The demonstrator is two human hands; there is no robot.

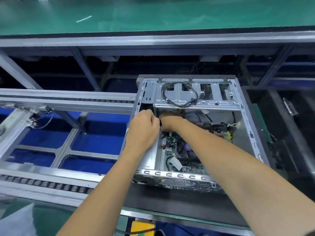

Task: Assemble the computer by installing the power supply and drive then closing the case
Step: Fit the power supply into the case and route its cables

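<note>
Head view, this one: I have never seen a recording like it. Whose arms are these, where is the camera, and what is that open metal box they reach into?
There is no robot here. The camera sits on a person's head and looks forward and down, so the two bare arms coming in from the bottom edge are that person's own.

The metal box is a computer case lying with its side panel off, resting on a dark pallet on a roller conveyor line. Inside you can see the green motherboard, and a loop of black cable lies over the drive bracket at the far end.

Both hands meet at the case's far left inside corner. The left hand has its fingers curled, and the right hand reaches in beside it. They seem to be working on something small and dark between them, but the fingers hide it, so I cannot say what it is.

Beyond the line is a green bench top.
</note>
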